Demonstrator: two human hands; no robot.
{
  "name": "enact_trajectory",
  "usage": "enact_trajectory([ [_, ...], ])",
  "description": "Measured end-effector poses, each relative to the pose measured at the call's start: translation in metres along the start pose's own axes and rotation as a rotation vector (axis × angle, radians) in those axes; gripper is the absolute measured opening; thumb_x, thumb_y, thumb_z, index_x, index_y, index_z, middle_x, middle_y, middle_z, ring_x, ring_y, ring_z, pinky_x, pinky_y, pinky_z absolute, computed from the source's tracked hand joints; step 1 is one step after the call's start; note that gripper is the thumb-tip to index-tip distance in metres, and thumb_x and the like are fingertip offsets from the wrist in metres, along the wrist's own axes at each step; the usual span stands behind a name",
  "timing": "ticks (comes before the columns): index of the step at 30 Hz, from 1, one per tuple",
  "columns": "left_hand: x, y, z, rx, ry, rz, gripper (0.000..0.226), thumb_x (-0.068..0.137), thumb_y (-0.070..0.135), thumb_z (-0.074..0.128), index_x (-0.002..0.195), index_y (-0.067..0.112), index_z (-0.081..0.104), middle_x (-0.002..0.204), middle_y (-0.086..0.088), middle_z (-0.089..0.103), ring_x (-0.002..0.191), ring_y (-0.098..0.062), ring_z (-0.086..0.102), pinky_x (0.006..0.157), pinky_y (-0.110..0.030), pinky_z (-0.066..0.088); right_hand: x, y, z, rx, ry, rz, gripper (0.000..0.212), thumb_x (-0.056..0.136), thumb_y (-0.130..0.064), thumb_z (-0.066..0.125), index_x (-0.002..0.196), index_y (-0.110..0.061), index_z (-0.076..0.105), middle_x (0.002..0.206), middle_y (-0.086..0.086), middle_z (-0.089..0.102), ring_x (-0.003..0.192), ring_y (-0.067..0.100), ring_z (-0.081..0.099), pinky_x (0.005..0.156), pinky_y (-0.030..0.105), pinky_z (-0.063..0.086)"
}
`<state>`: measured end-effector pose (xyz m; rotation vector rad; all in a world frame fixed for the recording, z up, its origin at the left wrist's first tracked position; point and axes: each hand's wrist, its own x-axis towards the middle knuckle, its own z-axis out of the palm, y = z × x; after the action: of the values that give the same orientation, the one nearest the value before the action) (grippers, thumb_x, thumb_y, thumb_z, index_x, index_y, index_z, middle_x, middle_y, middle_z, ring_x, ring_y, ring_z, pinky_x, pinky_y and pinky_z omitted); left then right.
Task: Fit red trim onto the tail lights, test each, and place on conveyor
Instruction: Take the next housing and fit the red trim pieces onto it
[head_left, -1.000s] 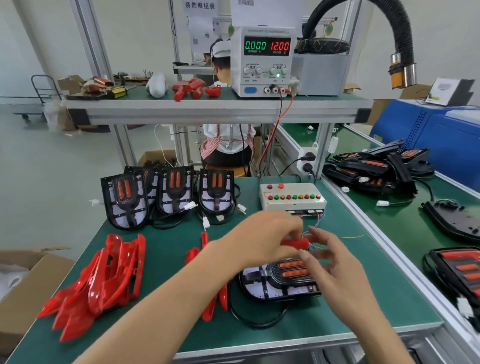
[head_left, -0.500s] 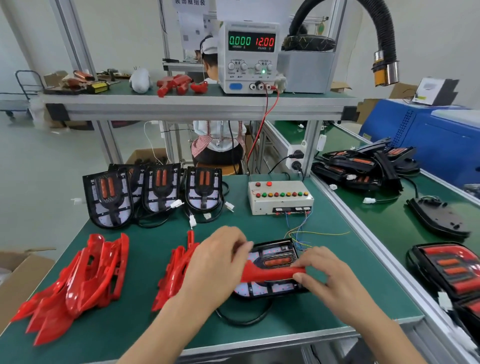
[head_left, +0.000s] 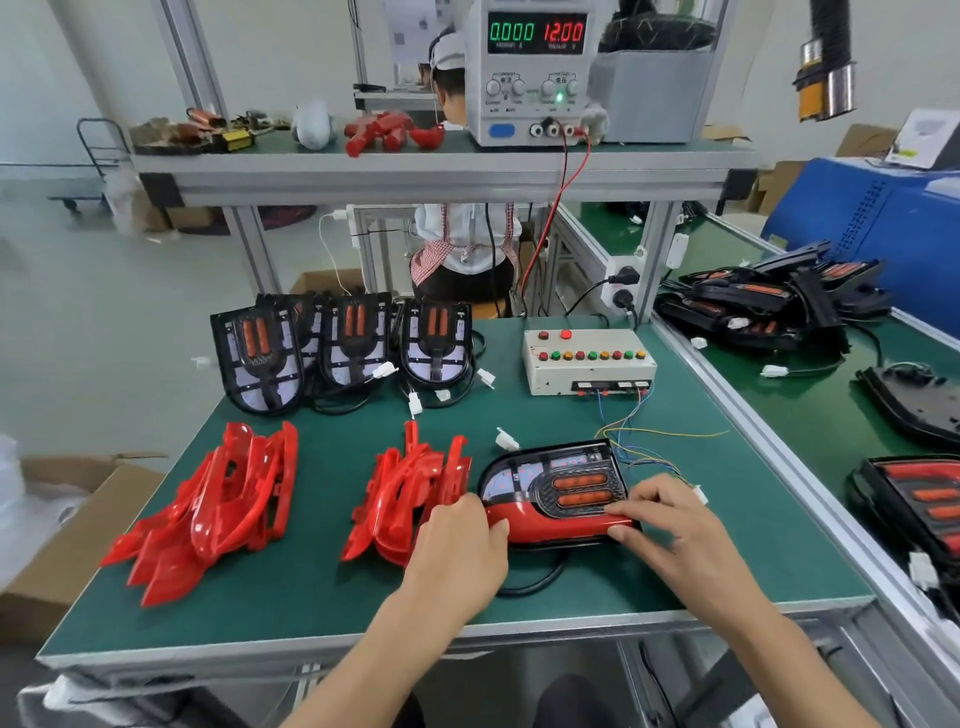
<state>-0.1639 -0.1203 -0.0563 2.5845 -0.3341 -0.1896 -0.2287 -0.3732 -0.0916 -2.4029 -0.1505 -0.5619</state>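
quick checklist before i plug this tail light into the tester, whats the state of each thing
1. Red trim on the tail light: lies along the near edge; whether fully clipped, cannot tell.
2. Left hand and right hand hold the trim's two ends: ok.
3. Power supply on, reading 12.00 with zero current: ok.
4. Tail light's white connector lies loose on the mat, unplugged: not ok yet.
5. Test box behind the light, its coloured leads trailing beside it: ok.
6. Space on the conveyor to the right: ok, bare green patch between finished lights.
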Motion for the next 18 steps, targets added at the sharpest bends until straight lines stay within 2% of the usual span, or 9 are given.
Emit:
enact_trajectory([
  [5,0.003,0.004,-0.002,-0.146,-0.030,-0.069,0.031,0.100,0.039,0.056,0.098,0.008,0.055,0.098,-0.014,0.068,0.090,-0.029,0.063,0.073,-0.036,0.045,-0.004,0.006,0.004,0.026,0.026,0.062,0.024,0.083,-0.031,0.072,0.104,-0.023,0.080,0.107,-0.013,0.058,0.103,0.002,0.057,0.087,0.006,0.039],
  [9,0.000,0.008,0.004,-0.253,-0.027,-0.113,0.030,0.099,0.037,0.059,0.106,0.008,0.055,0.106,-0.016,0.067,0.099,-0.031,0.063,0.083,-0.039,0.050,-0.008,0.009,0.006,0.069,0.055,0.090,0.024,0.083,-0.027,0.072,0.106,-0.025,0.079,0.117,-0.012,0.058,0.105,0.000,0.059,0.087,0.003,0.040],
  [15,0.001,0.020,0.011,-0.423,0.042,-0.141,0.034,0.101,0.042,0.056,0.105,0.008,0.057,0.111,-0.013,0.059,0.096,-0.026,0.061,0.088,-0.038,0.049,-0.011,0.012,0.007,0.094,0.053,0.134,0.026,0.084,-0.030,0.071,0.109,-0.028,0.078,0.123,-0.016,0.057,0.103,0.004,0.062,0.086,0.009,0.046],
  [18,0.004,0.022,0.014,-0.445,0.080,-0.138,0.037,0.101,0.045,0.055,0.115,0.012,0.052,0.115,-0.004,0.051,0.098,-0.019,0.054,0.086,-0.031,0.041,-0.014,0.013,0.009,0.107,0.077,0.155,0.026,0.084,-0.030,0.071,0.108,-0.025,0.079,0.128,-0.017,0.058,0.102,0.003,0.065,0.085,0.014,0.051],
])
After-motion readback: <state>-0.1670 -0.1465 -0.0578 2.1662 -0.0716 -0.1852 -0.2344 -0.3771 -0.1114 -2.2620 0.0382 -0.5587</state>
